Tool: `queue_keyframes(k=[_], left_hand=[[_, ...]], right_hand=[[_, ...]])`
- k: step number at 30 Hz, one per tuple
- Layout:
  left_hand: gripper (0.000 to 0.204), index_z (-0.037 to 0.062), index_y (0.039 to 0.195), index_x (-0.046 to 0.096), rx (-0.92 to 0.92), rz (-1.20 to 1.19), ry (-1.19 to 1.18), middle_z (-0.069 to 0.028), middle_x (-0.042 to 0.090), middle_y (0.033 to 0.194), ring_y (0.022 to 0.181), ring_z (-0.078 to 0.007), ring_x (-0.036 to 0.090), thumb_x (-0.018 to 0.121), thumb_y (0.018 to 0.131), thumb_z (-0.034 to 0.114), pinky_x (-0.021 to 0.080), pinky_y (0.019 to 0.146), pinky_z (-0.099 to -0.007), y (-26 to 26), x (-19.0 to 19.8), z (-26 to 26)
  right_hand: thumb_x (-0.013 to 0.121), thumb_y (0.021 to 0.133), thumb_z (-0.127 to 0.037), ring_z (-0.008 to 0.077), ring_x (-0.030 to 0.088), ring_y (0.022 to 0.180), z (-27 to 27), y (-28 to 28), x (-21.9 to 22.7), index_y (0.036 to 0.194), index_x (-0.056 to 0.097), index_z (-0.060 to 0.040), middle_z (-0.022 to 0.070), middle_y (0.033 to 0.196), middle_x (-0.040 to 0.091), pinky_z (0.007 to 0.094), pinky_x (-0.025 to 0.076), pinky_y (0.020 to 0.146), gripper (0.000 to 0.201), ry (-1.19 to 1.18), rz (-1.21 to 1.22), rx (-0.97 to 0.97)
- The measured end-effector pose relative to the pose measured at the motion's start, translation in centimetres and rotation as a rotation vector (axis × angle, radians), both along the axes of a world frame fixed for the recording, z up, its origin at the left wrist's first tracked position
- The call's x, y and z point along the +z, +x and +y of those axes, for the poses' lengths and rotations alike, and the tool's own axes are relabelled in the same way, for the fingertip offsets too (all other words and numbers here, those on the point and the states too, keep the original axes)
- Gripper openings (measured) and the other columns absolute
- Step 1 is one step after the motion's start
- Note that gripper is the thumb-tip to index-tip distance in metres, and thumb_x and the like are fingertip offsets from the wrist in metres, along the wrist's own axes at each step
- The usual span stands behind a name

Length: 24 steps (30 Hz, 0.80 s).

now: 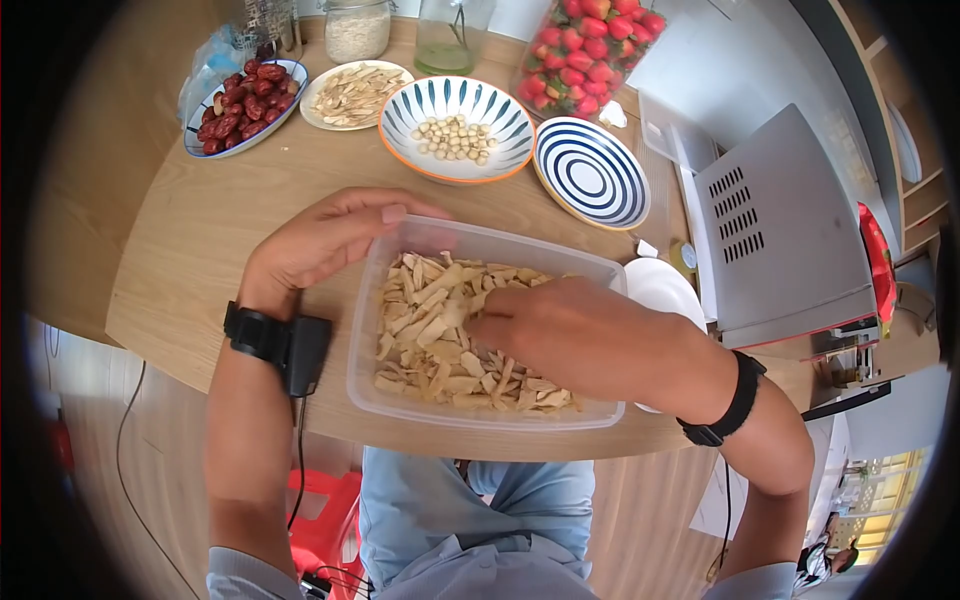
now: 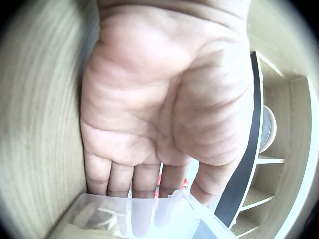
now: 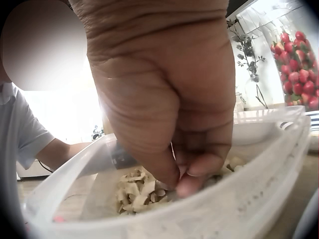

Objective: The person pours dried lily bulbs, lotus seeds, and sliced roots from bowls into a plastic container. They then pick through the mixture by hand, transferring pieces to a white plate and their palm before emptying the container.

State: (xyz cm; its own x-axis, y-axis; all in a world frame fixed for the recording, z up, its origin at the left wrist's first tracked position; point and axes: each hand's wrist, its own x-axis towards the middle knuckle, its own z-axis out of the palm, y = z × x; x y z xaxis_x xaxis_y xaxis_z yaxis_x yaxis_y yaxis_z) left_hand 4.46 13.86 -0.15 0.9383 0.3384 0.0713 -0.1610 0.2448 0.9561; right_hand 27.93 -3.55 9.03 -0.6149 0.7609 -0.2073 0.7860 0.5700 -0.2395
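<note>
A clear plastic container (image 1: 362,370) of pale dried root slices (image 1: 440,320) stands near the table's front edge. My left hand (image 1: 325,240) lies at its far left corner. In the left wrist view the straight fingers (image 2: 144,179) extend behind the see-through wall, and the thumb (image 2: 212,181) comes to the rim. Inside the container, my right hand (image 1: 580,330) has its fingers bent down among the slices. Thumb and fingertips (image 3: 192,184) come together in a pinch over them in the right wrist view; what they pinch is mostly hidden.
Behind stand a dish of red dates (image 1: 245,105), a plate of pale slices (image 1: 355,95), a bowl of round pale seeds (image 1: 400,125) and a blue-ringed plate (image 1: 590,175). Glass jars (image 1: 357,30) and a clear container of strawberries (image 1: 590,50) line the back. A grey vented appliance (image 1: 790,240) is at right.
</note>
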Motion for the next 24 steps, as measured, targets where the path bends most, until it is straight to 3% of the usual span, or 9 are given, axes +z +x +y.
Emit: queue_keyframes(k=[6, 12, 15, 18, 21, 24], left_hand=[[0.051, -0.0105, 0.141, 0.059, -0.01, -0.016, 0.0, -0.0217, 0.068, 0.137, 0.13, -0.0278, 0.065, 0.053, 0.111, 0.029, 0.046, 0.115, -0.0381, -0.1, -0.1, 0.1], [0.052, -0.0113, 0.14, 0.059, 0.021, -0.004, 0.018, -0.0238, 0.069, 0.134, 0.128, -0.0294, 0.066, 0.053, 0.109, 0.031, 0.048, 0.112, -0.0381, 0.1, -0.2, -0.1], [0.054, -0.0118, 0.14, 0.059, 0.036, -0.002, 0.021, -0.0247, 0.069, 0.133, 0.127, -0.0301, 0.067, 0.054, 0.109, 0.032, 0.049, 0.111, -0.038, 0.2, -0.2, -0.2], [0.051, -0.0104, 0.141, 0.059, 0.007, -0.008, -0.007, -0.022, 0.069, 0.135, 0.129, -0.0283, 0.066, 0.054, 0.11, 0.03, 0.047, 0.114, -0.0377, 0.0, -0.2, 0.0], [0.05, -0.0095, 0.141, 0.059, -0.006, -0.01, -0.02, -0.0206, 0.069, 0.136, 0.13, -0.0275, 0.065, 0.055, 0.11, 0.029, 0.046, 0.116, -0.0374, 0.0, -0.2, 0.1], [0.05, -0.0094, 0.141, 0.059, -0.003, 0.0, -0.023, -0.0204, 0.069, 0.136, 0.13, -0.0273, 0.065, 0.055, 0.11, 0.03, 0.047, 0.116, -0.0372, 0.0, -0.1, 0.0]], right_hand=[[0.061, 0.088, -0.001, 0.0367, 0.071, 0.09, 0.3, 0.8, 1.8, 0.104, 0.063, 0.0005, 0.0156, 0.098, 0.064, 0.0455, 0.057, 0.075, 0.016, 0.032, -0.088, -0.053], [0.059, 0.09, -0.002, 0.0372, 0.071, 0.084, -0.7, 1.1, 0.2, 0.101, 0.061, 0.0014, 0.0171, 0.092, 0.062, 0.0427, 0.057, 0.071, 0.011, 0.151, -0.167, -0.124], [0.057, 0.091, -0.001, 0.0374, 0.07, 0.088, -0.6, 0.9, 0.5, 0.104, 0.063, 0.0012, 0.0172, 0.095, 0.065, 0.0443, 0.057, 0.075, 0.014, 0.005, -0.188, -0.143], [0.056, 0.093, -0.002, 0.0378, 0.069, 0.094, -0.2, 2.0, 0.8, 0.103, 0.064, 0.0015, 0.0168, 0.098, 0.067, 0.0467, 0.056, 0.081, 0.014, -0.222, -0.045, -0.068], [0.056, 0.094, -0.004, 0.0381, 0.068, 0.098, -1.3, 4.4, 0.3, 0.1, 0.065, 0.0021, 0.0168, 0.101, 0.069, 0.0484, 0.055, 0.085, 0.013, -0.088, 0.124, 0.038], [0.057, 0.093, -0.005, 0.0393, 0.068, 0.098, -0.6, 3.3, 2.5, 0.095, 0.066, 0.0023, 0.0189, 0.098, 0.068, 0.0477, 0.056, 0.085, 0.012, -0.146, 0.048, -0.113]])
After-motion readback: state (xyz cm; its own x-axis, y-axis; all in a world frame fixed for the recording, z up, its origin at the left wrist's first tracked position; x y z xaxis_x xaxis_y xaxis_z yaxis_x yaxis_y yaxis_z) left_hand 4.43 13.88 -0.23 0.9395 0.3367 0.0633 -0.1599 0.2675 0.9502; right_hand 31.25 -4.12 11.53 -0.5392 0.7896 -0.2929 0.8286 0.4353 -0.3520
